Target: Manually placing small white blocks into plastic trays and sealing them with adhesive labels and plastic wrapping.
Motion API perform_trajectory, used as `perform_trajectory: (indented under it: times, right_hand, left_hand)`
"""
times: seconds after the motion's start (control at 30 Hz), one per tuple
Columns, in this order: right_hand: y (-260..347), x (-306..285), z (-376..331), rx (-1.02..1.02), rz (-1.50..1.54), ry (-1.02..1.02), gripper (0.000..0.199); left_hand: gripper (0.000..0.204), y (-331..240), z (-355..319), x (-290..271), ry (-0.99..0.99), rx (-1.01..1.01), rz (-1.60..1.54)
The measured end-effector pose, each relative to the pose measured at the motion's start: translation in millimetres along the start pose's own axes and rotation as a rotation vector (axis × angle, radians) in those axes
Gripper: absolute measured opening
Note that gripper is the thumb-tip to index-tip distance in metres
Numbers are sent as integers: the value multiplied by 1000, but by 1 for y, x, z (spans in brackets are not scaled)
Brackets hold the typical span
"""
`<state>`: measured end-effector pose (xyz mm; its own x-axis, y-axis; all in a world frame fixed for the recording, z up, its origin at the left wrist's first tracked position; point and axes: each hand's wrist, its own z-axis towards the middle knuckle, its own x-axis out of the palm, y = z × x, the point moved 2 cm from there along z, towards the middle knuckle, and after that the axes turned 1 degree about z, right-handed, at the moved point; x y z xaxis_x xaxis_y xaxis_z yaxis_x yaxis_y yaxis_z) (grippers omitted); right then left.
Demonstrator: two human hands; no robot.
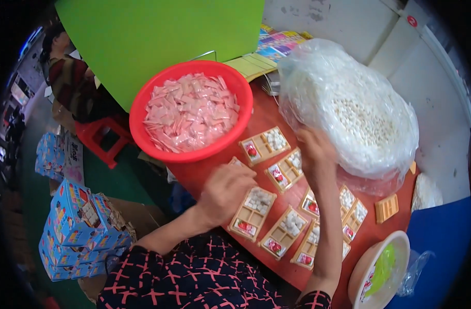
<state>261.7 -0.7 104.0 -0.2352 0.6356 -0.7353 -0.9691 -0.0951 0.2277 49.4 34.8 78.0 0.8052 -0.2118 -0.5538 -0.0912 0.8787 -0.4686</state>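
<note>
Hands at a red desk [210, 172] strewn with small tan compartment trays [252, 212] holding white pellets; left hand [226, 191] curled loosely, knuckles up, resting by the tray nearest it, apparently holding nothing, though the palm is hidden; right hand [314, 149] pressed against a big clear bag of white pellets [354, 110], fingers gripping its plastic; red basin of pink sachets [190, 110] just beyond the trays.

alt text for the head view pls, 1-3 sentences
Seen from above, a person's right hand reaches into a large clear bag of small white pieces, while the left hand rests by tan compartment trays spread on a red table. A red basin of pink packets sits behind.
</note>
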Motion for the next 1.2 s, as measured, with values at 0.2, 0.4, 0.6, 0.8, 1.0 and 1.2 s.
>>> perform_trajectory:
  times: [0.2, 0.4, 0.6, 0.8, 1.0, 1.2]
  right_hand:
    - [-86, 107, 75, -272, -311, 135, 32]
    - [-212, 76, 93, 27, -479, 357, 35]
    - [-272, 60, 105, 695, -563, 313, 36]
    - [-206, -5, 157, 823, -722, 389, 32]
    - [-107, 78, 178, 490, 144, -52, 31]
    - [-125, 260, 166, 940, 525, 401, 46]
  left_hand:
    - [33, 67, 0, -51, -86, -123, 585]
    - [44, 91, -15, -56, -50, -159, 627]
    - [47, 96, -23, -59, -31, -138, 719]
    - [47, 98, -22, -50, 27, -179, 734]
    - [43, 98, -21, -53, 38, -206, 743]
    - [42, 97, -21, -47, 19, -200, 741]
